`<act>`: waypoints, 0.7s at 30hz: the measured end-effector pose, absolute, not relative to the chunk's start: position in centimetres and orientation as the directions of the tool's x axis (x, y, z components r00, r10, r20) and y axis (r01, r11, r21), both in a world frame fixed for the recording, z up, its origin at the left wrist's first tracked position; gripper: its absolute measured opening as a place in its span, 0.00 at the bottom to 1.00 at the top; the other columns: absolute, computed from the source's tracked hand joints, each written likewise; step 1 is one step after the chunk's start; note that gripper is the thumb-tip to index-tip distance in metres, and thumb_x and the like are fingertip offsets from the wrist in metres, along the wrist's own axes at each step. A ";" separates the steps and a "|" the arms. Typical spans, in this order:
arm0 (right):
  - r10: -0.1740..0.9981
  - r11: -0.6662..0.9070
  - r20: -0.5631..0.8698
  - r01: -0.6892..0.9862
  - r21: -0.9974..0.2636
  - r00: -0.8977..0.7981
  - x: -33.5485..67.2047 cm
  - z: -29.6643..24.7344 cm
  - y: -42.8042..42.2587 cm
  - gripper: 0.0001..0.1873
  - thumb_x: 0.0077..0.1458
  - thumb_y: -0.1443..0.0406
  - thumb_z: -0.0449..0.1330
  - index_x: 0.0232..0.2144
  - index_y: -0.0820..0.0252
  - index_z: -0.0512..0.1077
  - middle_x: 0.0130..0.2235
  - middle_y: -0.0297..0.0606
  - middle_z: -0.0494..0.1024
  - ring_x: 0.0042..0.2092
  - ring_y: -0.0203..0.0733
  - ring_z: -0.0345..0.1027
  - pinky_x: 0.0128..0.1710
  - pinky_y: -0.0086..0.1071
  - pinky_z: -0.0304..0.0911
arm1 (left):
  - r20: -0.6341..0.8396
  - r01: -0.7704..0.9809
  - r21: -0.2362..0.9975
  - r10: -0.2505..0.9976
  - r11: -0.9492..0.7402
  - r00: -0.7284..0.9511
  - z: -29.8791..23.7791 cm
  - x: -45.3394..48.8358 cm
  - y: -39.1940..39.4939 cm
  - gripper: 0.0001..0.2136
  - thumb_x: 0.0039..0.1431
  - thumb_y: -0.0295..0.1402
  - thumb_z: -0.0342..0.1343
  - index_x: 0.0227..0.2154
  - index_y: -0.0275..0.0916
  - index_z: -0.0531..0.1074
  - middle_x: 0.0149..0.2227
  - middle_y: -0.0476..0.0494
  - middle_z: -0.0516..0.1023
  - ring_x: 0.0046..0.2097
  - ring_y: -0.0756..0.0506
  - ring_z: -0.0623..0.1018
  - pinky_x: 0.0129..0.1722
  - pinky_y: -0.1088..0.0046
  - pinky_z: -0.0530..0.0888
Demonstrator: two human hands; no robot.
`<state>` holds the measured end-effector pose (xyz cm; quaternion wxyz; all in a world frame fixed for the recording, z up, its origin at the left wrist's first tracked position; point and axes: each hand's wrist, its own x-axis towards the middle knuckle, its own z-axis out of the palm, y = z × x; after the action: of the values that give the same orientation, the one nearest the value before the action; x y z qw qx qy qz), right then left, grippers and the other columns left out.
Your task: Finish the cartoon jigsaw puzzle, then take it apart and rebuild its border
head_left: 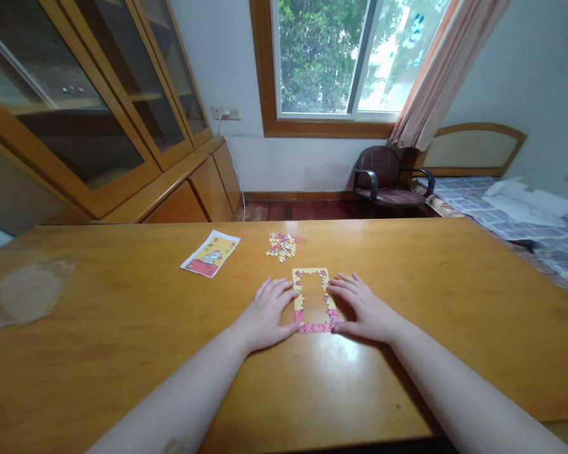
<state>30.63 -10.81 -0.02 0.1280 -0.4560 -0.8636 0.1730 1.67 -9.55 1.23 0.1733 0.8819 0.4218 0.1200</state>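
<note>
A rectangular jigsaw border [312, 275], yellow and pink with a bare middle, lies on the wooden table [123, 328]. My left hand [267, 312] lies flat with fingers stretched out, touching the frame's left edge. My right hand [362, 307] lies flat too, fingers spread, pressing against the frame's right edge. Neither hand holds anything. A pile of loose puzzle pieces [283, 245] sits just beyond the frame. A printed picture card [211, 253] lies to the left of the pile.
A crumpled clear plastic bag [26, 291] rests at the table's left. Glass-door wooden cabinets [99, 113] line the left wall. A dark red armchair [388, 180] stands under the window, and a bed [525, 214] is at the right.
</note>
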 end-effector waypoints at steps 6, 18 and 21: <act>0.833 0.523 0.035 0.766 -0.373 -0.552 29.5 0.0 -10.2 0.46 0.53 0.44 0.59 0.67 0.56 0.52 0.68 0.46 0.52 0.69 0.57 0.40 0.66 0.59 0.32 | 0.013 0.716 0.404 0.786 -0.570 0.618 1.0 1.6 -9.3 0.33 0.53 0.49 0.58 0.60 0.44 0.62 0.64 0.40 0.63 0.66 0.35 0.58 0.67 0.45 0.46; 0.815 0.545 0.005 0.764 -0.347 -0.579 28.6 0.2 -10.1 0.43 0.54 0.45 0.58 0.65 0.60 0.56 0.68 0.49 0.51 0.69 0.56 0.41 0.67 0.57 0.32 | 0.046 0.721 0.362 0.784 -0.591 0.619 1.1 1.2 -9.5 0.29 0.51 0.48 0.60 0.55 0.43 0.66 0.61 0.41 0.67 0.64 0.36 0.61 0.67 0.45 0.46; 0.804 0.560 0.015 0.748 -0.357 -0.595 28.3 0.0 -10.0 0.45 0.53 0.44 0.58 0.65 0.60 0.56 0.68 0.49 0.52 0.69 0.57 0.41 0.67 0.57 0.31 | 0.078 0.722 0.376 0.796 -0.581 0.600 1.1 1.0 -9.5 0.23 0.54 0.46 0.58 0.50 0.43 0.69 0.58 0.42 0.70 0.62 0.36 0.64 0.66 0.46 0.48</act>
<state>28.35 -9.99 -0.02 0.0883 -0.4414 -0.8788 0.1586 1.02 -9.52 1.14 0.1549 0.8809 0.4308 0.1199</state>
